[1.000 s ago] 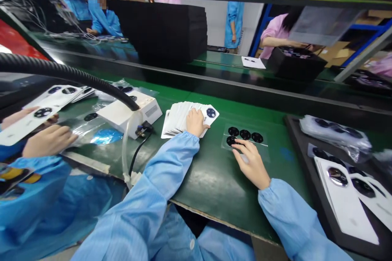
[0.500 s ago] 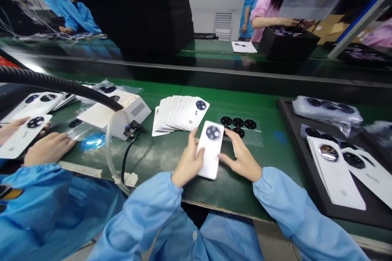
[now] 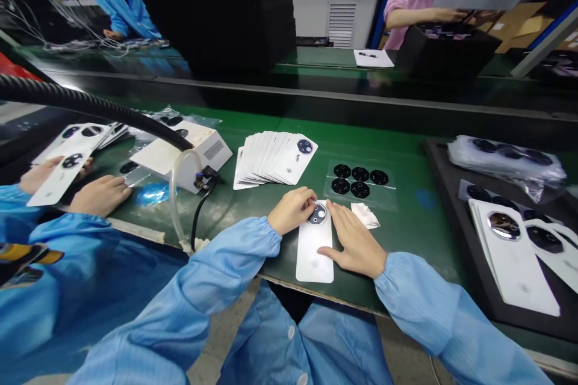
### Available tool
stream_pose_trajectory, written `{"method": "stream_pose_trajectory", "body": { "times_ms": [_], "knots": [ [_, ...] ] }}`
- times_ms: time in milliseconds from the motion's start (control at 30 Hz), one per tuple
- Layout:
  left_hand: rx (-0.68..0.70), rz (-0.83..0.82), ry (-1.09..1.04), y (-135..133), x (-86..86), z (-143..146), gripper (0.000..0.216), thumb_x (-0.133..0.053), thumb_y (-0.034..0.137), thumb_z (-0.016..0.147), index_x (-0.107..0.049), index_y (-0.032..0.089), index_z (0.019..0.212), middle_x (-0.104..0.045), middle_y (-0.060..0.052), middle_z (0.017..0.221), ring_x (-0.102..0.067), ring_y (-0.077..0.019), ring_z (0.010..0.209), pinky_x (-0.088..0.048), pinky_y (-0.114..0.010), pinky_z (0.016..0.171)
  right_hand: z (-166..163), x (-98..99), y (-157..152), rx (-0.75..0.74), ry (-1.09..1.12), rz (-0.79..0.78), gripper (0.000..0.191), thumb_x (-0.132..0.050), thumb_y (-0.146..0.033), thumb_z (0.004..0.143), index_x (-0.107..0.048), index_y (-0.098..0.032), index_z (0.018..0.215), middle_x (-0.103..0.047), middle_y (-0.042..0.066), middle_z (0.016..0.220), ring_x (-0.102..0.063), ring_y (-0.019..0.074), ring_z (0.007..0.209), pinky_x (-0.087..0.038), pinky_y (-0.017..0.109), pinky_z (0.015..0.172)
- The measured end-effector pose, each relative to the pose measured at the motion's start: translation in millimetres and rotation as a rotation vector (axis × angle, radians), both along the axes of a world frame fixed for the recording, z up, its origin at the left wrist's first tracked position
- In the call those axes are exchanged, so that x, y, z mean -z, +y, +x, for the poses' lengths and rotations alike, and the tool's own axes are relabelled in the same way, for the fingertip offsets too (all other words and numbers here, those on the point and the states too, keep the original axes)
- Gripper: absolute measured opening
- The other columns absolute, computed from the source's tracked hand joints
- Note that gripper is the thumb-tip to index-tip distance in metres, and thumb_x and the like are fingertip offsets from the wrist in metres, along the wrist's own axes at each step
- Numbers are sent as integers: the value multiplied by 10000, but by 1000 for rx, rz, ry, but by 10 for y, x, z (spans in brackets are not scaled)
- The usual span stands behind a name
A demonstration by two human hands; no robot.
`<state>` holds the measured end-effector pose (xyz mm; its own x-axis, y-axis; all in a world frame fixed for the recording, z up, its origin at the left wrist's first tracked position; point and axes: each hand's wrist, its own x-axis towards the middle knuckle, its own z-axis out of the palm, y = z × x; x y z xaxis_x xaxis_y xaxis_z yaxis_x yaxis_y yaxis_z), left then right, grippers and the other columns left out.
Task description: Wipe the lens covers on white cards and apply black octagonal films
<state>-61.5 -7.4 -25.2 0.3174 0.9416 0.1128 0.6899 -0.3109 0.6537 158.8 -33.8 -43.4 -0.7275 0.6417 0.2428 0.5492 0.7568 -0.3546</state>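
A white phone back cover point(image 3: 315, 258) with a dark round camera disc point(image 3: 320, 214) lies on the green bench in front of me. At the disc's left edge my left hand point(image 3: 292, 209) has its fingers curled together in a pinch; what they hold, if anything, is hidden. My right hand point(image 3: 354, 239) rests along the cover's right edge, fingers stretched out and thumb on its surface. Just beyond the right hand lies a crumpled white cloth point(image 3: 365, 216). Behind it, several black camera discs point(image 3: 360, 174) sit on a clear film sheet.
A fanned stack of white covers point(image 3: 280, 159) lies at the back. Left of it stand a white box point(image 3: 180, 159) and a black hose point(image 3: 90, 103). A co-worker's hand point(image 3: 102, 194) is at far left. On the right, a black foam tray point(image 3: 478, 289) holds covers and bagged discs.
The cover has gone from being held up to lying on the bench. My left hand has moved up to the camera disc. The white cloth now shows beside my right hand.
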Motion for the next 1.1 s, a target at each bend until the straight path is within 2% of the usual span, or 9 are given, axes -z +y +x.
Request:
{"method": "stream_pose_trajectory", "body": {
  "times_ms": [167, 700, 900, 1100],
  "knots": [
    [88, -39, 59, 112, -2, -21, 234, -592, 346, 958, -634, 135, 1051, -660, -54, 1002, -648, -153, 847, -570, -340, 772, -13, -10, 1, -9, -11, 15, 1087, -648, -492, 887, 137, -141, 1553, -321, 246, 1526, -370, 417, 1378, -379, 610, 1107],
    [214, -149, 125, 349, -8, -93, 253, -598, 340, 956, -625, 129, 1092, -660, -59, 1022, -655, -157, 852, -578, -339, 761, -17, -34, 42, -20, -38, 2, 1115, -687, -470, 865, 131, -148, 1552, -298, 233, 1542, -364, 399, 1380, -370, 589, 1116],
    [188, -82, 214, 328, 0, -28, 255, -591, 333, 960, -620, 134, 1117, -654, -68, 1062, -653, -169, 894, -576, -356, 788, -41, 6, 184, -72, -79, -50, 1227, -744, -550, 787, 115, -131, 1557, -237, 246, 1570, -279, 392, 1437, -307, 591, 1153],
    [93, 10, 343, 122, -26, 78, 273, -594, 328, 957, -605, 140, 1155, -636, -80, 1123, -647, -187, 946, -572, -377, 818, -57, -9, 204, -41, -88, -78, 1292, -763, -556, 767, 179, -126, 1539, -219, 266, 1569, -292, 402, 1430, -300, 605, 1150]
  ]
}}
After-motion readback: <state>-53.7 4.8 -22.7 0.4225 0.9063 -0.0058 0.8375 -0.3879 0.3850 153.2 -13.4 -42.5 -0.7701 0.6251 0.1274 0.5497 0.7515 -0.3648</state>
